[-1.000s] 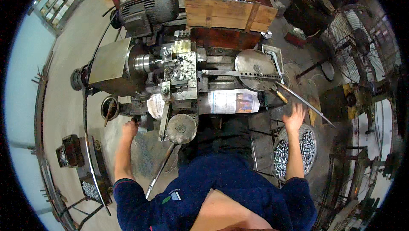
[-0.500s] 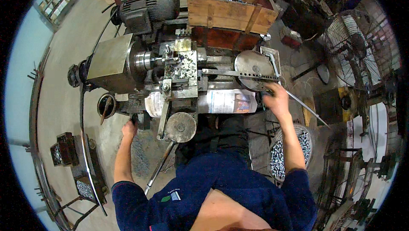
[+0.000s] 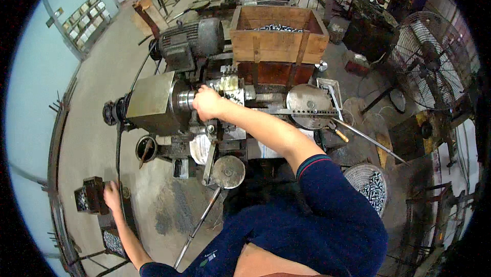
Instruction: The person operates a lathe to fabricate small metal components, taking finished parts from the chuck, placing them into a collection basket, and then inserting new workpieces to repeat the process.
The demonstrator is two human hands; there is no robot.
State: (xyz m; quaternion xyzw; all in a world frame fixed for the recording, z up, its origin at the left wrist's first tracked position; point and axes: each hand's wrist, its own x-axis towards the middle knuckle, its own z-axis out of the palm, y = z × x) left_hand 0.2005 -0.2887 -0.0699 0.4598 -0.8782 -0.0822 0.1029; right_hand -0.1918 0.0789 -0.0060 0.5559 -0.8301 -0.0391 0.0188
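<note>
My right hand (image 3: 208, 103) reaches across the lathe, its fingers bent closed at the bright round spindle end (image 3: 185, 100). Whatever they hold there is hidden or too small to name. Beneath that forearm lies the tool slide (image 3: 234, 133), partly covered. Far to the left, my left hand (image 3: 112, 196) is at the edge of a small dark metal box (image 3: 92, 189), which has small metal pieces in its near compartment (image 3: 82, 200). The fingers of that hand are too small and blurred to show whether they grip anything.
A round steel plate (image 3: 228, 171) with a long rod handle (image 3: 197, 228) stands at the front. Behind are a motor (image 3: 207, 37) and a wooden crate (image 3: 279, 44) of metal parts. At right are a lever (image 3: 371, 141), a basket (image 3: 353, 175) of bolt-like parts and a fan (image 3: 429, 62).
My right hand has left the perforated bar's handle at the right and come over to the spindle. My left hand has moved from the machine's lower front out left to the metal box.
</note>
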